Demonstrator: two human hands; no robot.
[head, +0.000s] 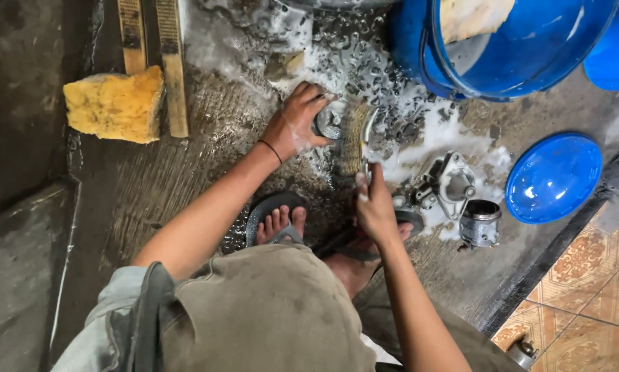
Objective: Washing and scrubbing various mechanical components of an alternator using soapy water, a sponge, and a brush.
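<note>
My left hand (297, 122) grips a round metal engine part (330, 122) and holds it down on the wet, soapy concrete floor (206, 151). My right hand (373, 207) is closed around the handle of a scrub brush (354, 138), whose bristles lie against the right side of the metal part. Foam covers the ground around both hands. I am squatting, and my feet in sandals (276, 220) sit just below the hands.
A metal carburettor-like part (447, 184) and a metal cylinder (480, 222) lie to the right in the foam. A blue bucket (502, 55) and a blue lid (554, 178) stand beyond. A yellow sponge (115, 103) rests at left beside wooden slats (171, 62). Tiled floor (592, 303) at lower right.
</note>
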